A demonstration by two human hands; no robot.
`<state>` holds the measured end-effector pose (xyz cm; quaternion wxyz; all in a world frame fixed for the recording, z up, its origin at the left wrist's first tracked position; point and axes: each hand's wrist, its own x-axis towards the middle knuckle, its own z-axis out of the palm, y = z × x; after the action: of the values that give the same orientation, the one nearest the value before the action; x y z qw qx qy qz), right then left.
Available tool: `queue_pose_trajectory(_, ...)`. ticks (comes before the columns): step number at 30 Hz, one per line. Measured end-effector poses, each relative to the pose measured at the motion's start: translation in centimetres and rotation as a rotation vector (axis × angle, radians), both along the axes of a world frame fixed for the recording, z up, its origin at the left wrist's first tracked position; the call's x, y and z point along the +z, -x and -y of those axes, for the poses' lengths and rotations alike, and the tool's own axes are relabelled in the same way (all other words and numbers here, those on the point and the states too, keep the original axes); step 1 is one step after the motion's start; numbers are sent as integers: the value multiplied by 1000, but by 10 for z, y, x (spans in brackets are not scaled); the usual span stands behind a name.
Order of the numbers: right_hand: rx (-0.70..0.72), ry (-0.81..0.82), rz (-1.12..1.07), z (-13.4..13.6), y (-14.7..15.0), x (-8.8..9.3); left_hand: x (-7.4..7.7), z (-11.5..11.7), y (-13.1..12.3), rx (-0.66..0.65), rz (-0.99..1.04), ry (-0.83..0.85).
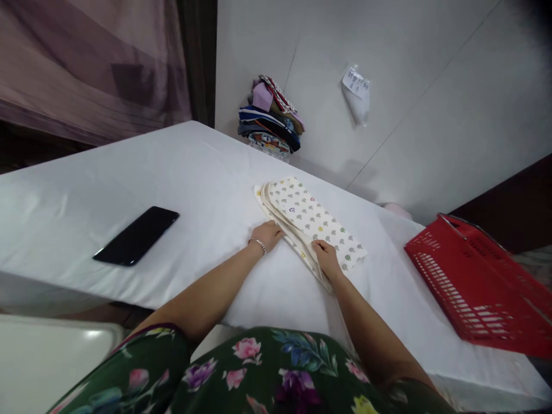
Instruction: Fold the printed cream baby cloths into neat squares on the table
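A cream cloth (308, 210) with small grey, yellow and green printed motifs lies folded in layers on the white-covered table (207, 167). Its near edge is slightly parted, showing several layers. At the middle of that edge, my left hand (266, 234), with a bracelet at the wrist, has its fingers closed on the cloth. Farther right, my right hand (326, 259) pinches the upper layers by the same edge. Parts of the fingertips on both hands are hidden by the fabric.
A black phone-like slab (137, 236) lies on the table at left. To the right stands a red plastic basket (478, 282). Beyond the far edge are a stack of folded clothes (271, 118) and a labelled plastic packet (356, 95). A white surface (52, 362) is at lower left.
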<state>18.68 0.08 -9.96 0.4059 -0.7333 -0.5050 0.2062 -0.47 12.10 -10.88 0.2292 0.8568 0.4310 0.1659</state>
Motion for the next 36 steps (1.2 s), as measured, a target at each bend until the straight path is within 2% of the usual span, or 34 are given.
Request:
queue_pose_trajectory(6, 110, -3, 232, 0, 4, -4, -1, -1, -3, -33, 20, -35)
queue_pose_trajectory(11, 128, 24, 304, 0, 7, -6, 6, -1, -12, 90, -69, 74)
queue_pose_trajectory(15, 166, 102, 351, -4, 8, 2, 12, -3, -18, 153, -67, 145)
queue_pose_trajectory(20, 241, 190, 294, -22, 8, 17, 16, -9, -21, 219, -35, 201)
queue_pose_trajectory(24, 275, 106, 354, -44, 15, 20, 16, -10, -22, 252, -34, 209)
queue_pose_trajectory(26, 243, 74, 387, -53, 19, 17, 15, -10, -19, 257, -30, 207)
queue_pose_trajectory(29, 142, 36, 271, -61, 24, 11, 14, -12, -13, 243, -24, 217)
queue_pose_trajectory(33, 106, 20, -75, -61, 21, 8, 14, -15, -6, 240, -37, 203)
queue_pose_trajectory(36, 76, 49, -274, -59, 14, 13, 15, -14, -5, 242, 42, 101)
